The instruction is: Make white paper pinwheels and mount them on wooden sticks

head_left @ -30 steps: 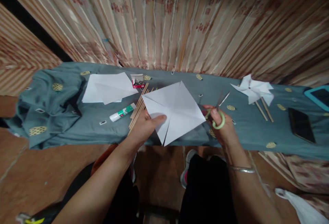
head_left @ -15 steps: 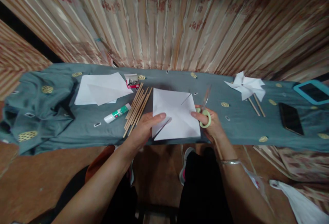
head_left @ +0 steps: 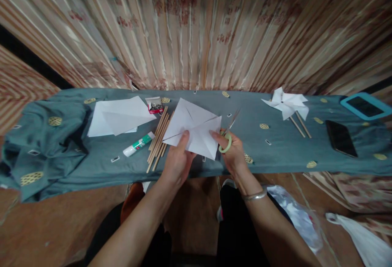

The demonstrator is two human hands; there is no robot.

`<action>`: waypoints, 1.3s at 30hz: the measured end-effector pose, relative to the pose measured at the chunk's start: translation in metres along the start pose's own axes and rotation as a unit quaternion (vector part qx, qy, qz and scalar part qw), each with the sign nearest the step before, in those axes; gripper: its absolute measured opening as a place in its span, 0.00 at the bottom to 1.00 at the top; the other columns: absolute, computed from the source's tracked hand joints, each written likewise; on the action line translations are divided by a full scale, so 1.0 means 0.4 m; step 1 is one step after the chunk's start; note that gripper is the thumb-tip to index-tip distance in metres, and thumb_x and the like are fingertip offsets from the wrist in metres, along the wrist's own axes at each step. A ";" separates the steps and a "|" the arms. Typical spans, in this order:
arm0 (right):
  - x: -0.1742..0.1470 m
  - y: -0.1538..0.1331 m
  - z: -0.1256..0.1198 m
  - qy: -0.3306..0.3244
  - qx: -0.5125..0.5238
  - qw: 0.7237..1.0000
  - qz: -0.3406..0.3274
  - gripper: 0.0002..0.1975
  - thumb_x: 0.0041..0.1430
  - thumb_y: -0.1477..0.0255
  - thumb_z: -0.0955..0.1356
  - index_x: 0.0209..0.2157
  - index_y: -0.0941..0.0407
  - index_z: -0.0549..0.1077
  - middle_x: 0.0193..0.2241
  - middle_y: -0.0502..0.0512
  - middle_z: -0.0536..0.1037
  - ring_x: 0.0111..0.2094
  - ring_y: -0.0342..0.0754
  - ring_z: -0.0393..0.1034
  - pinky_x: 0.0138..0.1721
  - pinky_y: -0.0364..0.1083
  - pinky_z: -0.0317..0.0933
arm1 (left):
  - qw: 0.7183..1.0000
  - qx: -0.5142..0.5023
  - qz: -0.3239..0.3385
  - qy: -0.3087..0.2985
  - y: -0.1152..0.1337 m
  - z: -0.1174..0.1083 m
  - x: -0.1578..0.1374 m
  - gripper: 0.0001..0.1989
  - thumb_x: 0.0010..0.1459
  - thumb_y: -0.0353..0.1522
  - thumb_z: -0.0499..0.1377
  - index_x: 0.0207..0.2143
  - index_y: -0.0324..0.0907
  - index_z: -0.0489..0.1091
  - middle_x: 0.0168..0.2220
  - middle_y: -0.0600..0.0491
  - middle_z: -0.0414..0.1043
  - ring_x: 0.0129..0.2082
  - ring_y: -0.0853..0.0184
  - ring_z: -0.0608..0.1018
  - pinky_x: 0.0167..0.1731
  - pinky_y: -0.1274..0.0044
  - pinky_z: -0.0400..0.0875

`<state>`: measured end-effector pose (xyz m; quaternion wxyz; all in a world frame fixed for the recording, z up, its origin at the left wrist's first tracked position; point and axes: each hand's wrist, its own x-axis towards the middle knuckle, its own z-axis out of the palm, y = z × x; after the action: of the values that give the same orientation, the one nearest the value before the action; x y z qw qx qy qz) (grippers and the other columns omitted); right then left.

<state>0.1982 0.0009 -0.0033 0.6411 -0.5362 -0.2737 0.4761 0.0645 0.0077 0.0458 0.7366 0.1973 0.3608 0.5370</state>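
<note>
A square white sheet of paper (head_left: 196, 124), with slits running in from its corners, is held in front of me above the cloth. My left hand (head_left: 179, 159) pinches its lower left edge, thumb on top. At the right edge, my right hand (head_left: 231, 148) has its thumb on the paper and also carries scissors (head_left: 226, 141) with pale green handles, blades pointing up and away. Wooden sticks (head_left: 157, 144) lie in a bundle just left of the paper. Beside them rests a green and white glue stick (head_left: 139, 144).
Loose white sheets (head_left: 119, 116) and a small red box of metal pins (head_left: 155, 105) lie at the back left. To the right are a white paper pinwheel (head_left: 284, 101) with two sticks, a black phone (head_left: 341, 138) and a blue-framed tablet (head_left: 366, 105). Bunched cloth (head_left: 55, 136) fills the left end.
The paper has been turned clockwise and now sits tilted, a corner towards me. Both hands have shifted with it, and the scissors have come along in my right hand.
</note>
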 end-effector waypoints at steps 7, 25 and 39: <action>-0.059 -0.023 -0.030 -0.144 -0.095 0.983 0.056 0.26 0.51 0.49 0.69 0.39 0.57 0.75 0.28 0.54 0.79 0.28 0.45 0.67 0.34 0.45 0.61 | 0.996 -0.006 0.040 0.077 0.061 -0.038 0.038 0.18 0.60 0.32 0.58 0.52 0.41 0.67 0.49 0.47 0.76 0.47 0.62 0.79 0.47 0.72 0.74; -0.121 -0.022 -0.032 -0.353 -0.207 0.904 0.125 0.31 0.48 0.47 0.70 0.42 0.59 0.74 0.29 0.54 0.76 0.29 0.45 0.68 0.33 0.46 0.62 | 0.995 -0.005 0.036 0.093 0.065 -0.038 0.048 0.14 0.61 0.33 0.56 0.49 0.40 0.70 0.50 0.48 0.75 0.51 0.61 0.76 0.49 0.72 0.74; -0.122 -0.016 -0.028 -0.342 -0.202 0.909 0.127 0.31 0.48 0.47 0.70 0.41 0.60 0.73 0.30 0.57 0.76 0.30 0.46 0.69 0.33 0.47 0.63 | 0.996 -0.016 0.035 0.086 0.060 -0.033 0.048 0.14 0.62 0.33 0.55 0.49 0.38 0.70 0.51 0.46 0.75 0.53 0.57 0.75 0.51 0.68 0.73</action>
<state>0.1905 -0.0478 0.0074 0.3205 -0.4891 -0.4959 0.6420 0.0423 0.0325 0.0473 0.6866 0.1511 0.4067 0.5833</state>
